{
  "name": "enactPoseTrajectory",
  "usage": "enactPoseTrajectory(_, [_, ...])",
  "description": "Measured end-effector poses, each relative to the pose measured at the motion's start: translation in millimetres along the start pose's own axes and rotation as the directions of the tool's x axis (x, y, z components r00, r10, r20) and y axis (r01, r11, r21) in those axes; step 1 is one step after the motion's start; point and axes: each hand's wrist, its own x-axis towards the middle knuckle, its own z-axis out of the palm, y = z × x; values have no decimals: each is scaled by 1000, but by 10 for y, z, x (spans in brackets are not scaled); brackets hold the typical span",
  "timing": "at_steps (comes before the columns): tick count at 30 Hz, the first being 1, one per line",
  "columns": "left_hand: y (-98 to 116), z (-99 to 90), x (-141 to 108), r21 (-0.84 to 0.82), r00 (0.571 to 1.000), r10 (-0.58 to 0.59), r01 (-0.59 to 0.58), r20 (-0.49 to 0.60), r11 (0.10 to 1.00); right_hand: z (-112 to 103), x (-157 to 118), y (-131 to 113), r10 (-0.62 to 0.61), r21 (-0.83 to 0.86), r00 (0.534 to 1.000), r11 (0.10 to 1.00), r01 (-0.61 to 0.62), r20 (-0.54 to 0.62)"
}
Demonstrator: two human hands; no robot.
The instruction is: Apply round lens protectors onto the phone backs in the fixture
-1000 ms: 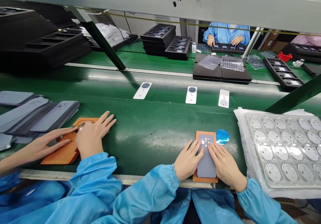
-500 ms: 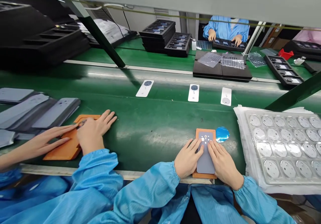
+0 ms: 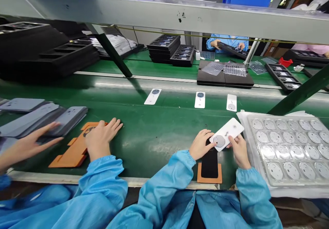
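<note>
A white phone back panel (image 3: pixel 231 129) with a grey round disc (image 3: pixel 219 140) at its lower left end is tilted above an orange fixture (image 3: pixel 219 175). My right hand (image 3: pixel 240 150) pinches the panel's lower right edge between thumb and fingers. At the disc end, my left hand (image 3: pixel 202 144) holds the panel's left edge, its thumb near the disc. The fixture's black inner bed (image 3: pixel 209 164) shows beneath; its upper part is hidden by the panel and my left hand.
A clear tray of grey discs (image 3: pixel 293 150) lies at right. Three white panels (image 3: pixel 199 100) rest on the green belt. At left, a co-worker's hands (image 3: pixel 99 140) are by another orange fixture (image 3: pixel 69 153) and stacked grey panels (image 3: pixel 69 119). A slanted post (image 3: pixel 300 97) stands at right.
Both my hands lay flat on a grey panel in the fixture; now they hold a white-faced panel raised above it. The co-worker's left hand has moved from the other fixture toward the stacked panels.
</note>
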Motion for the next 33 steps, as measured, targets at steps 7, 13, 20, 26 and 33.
enactPoseTrajectory(7, [-46,37,479,175,957,-162,122,239,977,-52,277,251,151,128,989,981,-149,-7])
enactPoseTrajectory(13, [-16,-27,793,251,855,-273,175,440,952,-59,252,264,188,128,982,974,-186,1])
enactPoseTrajectory(20, [-11,-13,904,262,809,-285,168,514,950,-89,250,225,209,117,978,971,-210,20])
enactPoseTrajectory(26, [-29,-196,757,219,823,-182,73,538,973,66,125,164,218,137,972,964,-229,93])
enactPoseTrajectory(33, [38,-124,792,393,811,-319,122,490,912,172,102,215,213,57,975,974,-217,70])
